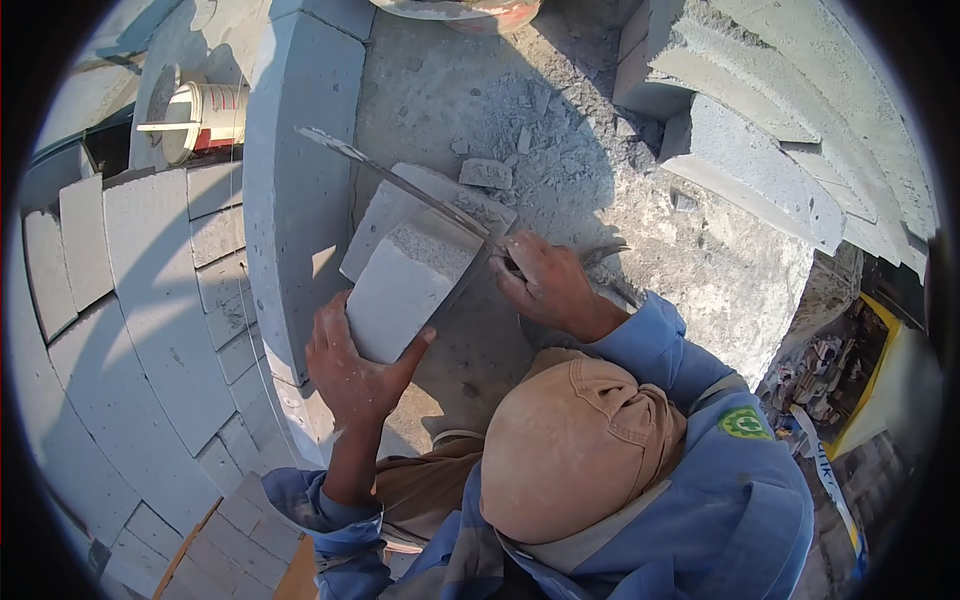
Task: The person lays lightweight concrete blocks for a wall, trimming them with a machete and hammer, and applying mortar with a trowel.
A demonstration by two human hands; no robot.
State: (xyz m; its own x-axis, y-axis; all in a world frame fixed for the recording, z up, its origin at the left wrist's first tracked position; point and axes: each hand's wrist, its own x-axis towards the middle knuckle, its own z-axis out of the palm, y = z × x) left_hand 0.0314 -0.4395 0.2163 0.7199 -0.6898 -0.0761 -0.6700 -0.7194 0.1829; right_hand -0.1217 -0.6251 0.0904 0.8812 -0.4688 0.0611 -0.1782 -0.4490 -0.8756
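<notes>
My left hand (358,365) grips the near end of a pale grey lightweight concrete block (405,285), fingers along its left side and thumb at its right edge. Another pale block (385,220) lies just beyond and partly under it. In my right hand (545,282), closed round the handle end, is a handsaw (410,188). Its long blade shows nearly edge-on and slants up to the left across the blocks. I cannot make out its teeth or how deep the blade sits.
Left of the blocks runs a low block wall (305,190), with a white bucket (215,115) beyond it. More blocks (750,165) stack at the right. Rubble (487,173) lies on the dusty floor. A yellow-edged sack (880,370) sits far right. My bent knee (570,450) is close below.
</notes>
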